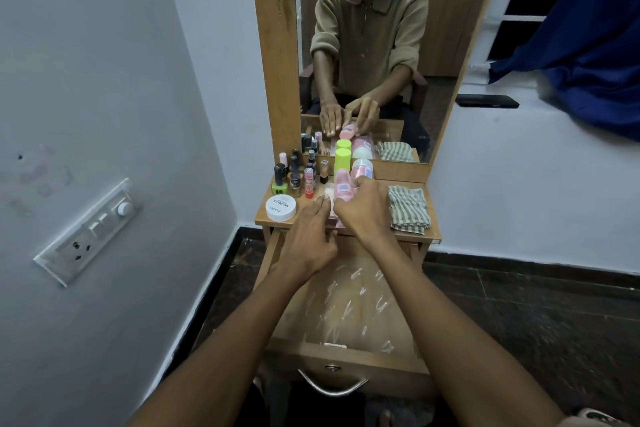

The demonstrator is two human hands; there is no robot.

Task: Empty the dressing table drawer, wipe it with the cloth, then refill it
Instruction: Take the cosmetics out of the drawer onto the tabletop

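The wooden drawer (346, 350) is pulled out below the dressing table top (431, 229), and its bottom with a clear patterned liner holds no items. My right hand (363, 215) grips a pink bottle (343, 189) on the table top. My left hand (311, 236) lies flat, fingers straight, pressing a pink packet (329, 189) beside the bottle. A striped green and white cloth (408, 208) lies folded at the right of the table top, apart from both hands.
Nail polish bottles (294, 175), a white round jar (281, 208), a lime-capped bottle (343, 158) and a pink jar (363, 168) crowd the table's left and back. A mirror (381, 45) stands behind. Wall with a switchboard (90, 229) lies left; blue curtain (581, 45) right.
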